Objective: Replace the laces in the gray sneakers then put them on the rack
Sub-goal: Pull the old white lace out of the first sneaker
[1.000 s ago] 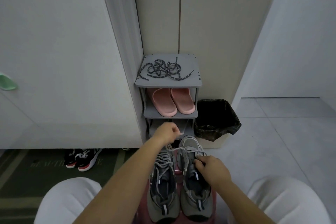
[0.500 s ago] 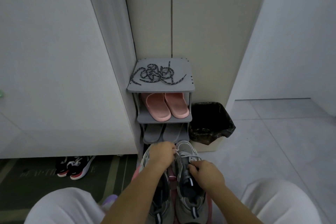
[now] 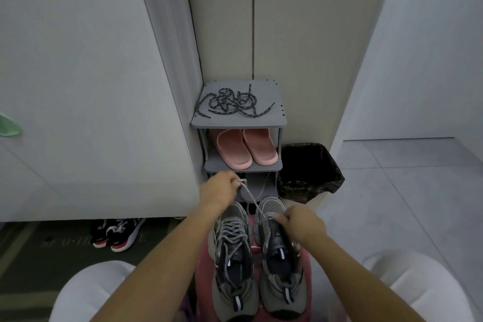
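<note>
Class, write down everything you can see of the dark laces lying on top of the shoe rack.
The dark laces look like round woven cord, navy or black with pale flecks. They lie loose in a tangled heap of overlapping loops on the flat top shelf of the gray rack, filling most of its width. Several ends trail out of the heap: two toward the front left, one to the right, one pointing back. Only the shelf touches them.

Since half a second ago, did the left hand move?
Yes. The left hand rose from the sneakers toward the rack, pulling the gray lace.
</note>
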{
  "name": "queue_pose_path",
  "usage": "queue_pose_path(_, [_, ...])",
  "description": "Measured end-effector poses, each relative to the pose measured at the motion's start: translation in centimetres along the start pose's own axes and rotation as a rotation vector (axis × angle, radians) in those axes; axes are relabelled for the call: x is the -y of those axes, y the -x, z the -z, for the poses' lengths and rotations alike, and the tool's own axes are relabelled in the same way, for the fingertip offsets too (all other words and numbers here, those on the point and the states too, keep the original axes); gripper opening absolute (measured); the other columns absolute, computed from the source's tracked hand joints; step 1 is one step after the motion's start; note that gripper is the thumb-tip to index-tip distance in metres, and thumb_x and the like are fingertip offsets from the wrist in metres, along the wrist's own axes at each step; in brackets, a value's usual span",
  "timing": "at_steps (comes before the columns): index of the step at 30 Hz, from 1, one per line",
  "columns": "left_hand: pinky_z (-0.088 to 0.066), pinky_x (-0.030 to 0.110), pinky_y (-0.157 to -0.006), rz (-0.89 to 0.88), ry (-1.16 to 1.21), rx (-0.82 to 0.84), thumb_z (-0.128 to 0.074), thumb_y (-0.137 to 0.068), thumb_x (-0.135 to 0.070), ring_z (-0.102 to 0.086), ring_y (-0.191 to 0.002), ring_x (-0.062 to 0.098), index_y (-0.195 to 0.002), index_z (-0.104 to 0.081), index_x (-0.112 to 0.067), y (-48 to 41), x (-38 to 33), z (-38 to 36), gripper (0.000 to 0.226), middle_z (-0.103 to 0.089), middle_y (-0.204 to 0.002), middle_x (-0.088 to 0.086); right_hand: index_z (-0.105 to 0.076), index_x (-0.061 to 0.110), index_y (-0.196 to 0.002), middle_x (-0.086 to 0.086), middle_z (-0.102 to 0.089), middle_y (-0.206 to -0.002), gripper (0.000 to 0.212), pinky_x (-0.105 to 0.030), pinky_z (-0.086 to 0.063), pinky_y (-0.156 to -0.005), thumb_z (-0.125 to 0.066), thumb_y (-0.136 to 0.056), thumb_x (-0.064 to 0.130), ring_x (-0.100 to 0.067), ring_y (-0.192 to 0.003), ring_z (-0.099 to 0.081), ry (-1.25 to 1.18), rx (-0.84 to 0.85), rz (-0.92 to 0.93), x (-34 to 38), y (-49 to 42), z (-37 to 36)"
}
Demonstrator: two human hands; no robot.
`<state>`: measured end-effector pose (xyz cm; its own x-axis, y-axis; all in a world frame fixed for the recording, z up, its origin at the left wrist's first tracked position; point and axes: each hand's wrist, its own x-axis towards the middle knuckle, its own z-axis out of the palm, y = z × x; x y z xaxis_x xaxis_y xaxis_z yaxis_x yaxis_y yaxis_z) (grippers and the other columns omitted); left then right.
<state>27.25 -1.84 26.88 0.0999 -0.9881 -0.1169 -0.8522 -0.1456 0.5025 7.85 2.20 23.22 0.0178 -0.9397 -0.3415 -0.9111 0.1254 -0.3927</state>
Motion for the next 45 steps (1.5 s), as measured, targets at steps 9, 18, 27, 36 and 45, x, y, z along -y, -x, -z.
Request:
queue_pose_path(9, [-0.045, 0.027, -0.065, 0.055, 0.289, 0.046, -0.052, -0.093, -0.026, -0.056, -0.064, 0.008, -0.08, -0.059, -0.021, 2.4, 0.1, -3.9, 0.016, -0.064, -0.075, -0.009, -0.07, 0.013, -0.105, -0.007, -0.067, -0.113, 0.022, -0.029, -0.048, -0.087, -0.06, -0.087, 0.022, -0.023, -0.105, -0.062, 0.228, 0.179, 0.147, 4.3, -3.8, 1.0])
queue_pose_path(18, [-0.044, 0.029, -0.071, 0.098, 0.191, 0.275, -0.064, -0.08, -0.041, -0.057, -0.079, 0.02, -0.081, -0.05, -0.021, 3.4, -0.5, -6.4, 0.025, -0.056, -0.083, -0.002, -0.038, 0.026, -0.056, -0.004, -0.053, -0.079, 0.038, -0.027, -0.036, -0.064, -0.055, -0.088, 0.019, -0.02, -0.077, -0.051, 0.028, 0.157, 0.267, 3.1, -5.7, 1.0])
queue_pose_path(27, [-0.038, 0.038, -0.098, 0.128, 0.123, 0.318, -0.068, -0.077, -0.049, -0.059, -0.101, 0.019, -0.072, -0.04, -0.032, 3.8, -1.3, -6.7, 0.033, -0.057, -0.089, -0.007, -0.047, 0.031, -0.065, 0.002, -0.058, -0.082, 0.028, -0.037, -0.05, -0.082, -0.056, -0.088, 0.018, -0.02, -0.082, -0.057, -0.048, 0.102, 0.384, 3.8, -5.9, 3.1])
queue_pose_path(36, [-0.048, 0.044, -0.092, 0.185, 0.378, 0.23, -0.065, -0.071, -0.044, -0.064, -0.092, 0.022, -0.082, -0.057, -0.028, 2.7, -0.9, -7.3, 0.021, -0.065, -0.081, -0.006, -0.063, 0.012, -0.079, -0.006, -0.069, -0.072, 0.009, -0.032, -0.057, -0.076, -0.062, -0.088, 0.014, -0.014, -0.063, -0.066, -0.36, 0.064, 0.376, 5.9, -4.8, 5.9])
queue_pose_path(45, [-0.049, 0.03, -0.078, 0.191, 0.365, 0.13, -0.057, -0.091, -0.03, -0.065, -0.084, 0.02, -0.087, -0.068, -0.02, 1.8, -0.5, -7.0, 0.015, -0.068, -0.083, 0.002, -0.058, 0.012, -0.062, -0.003, -0.057, -0.065, 0.031, -0.027, -0.047, -0.057, -0.067, -0.076, 0.039, -0.02, -0.064, -0.056, 0.035, 0.078, 0.12, 4.2, -3.3, 3.6])
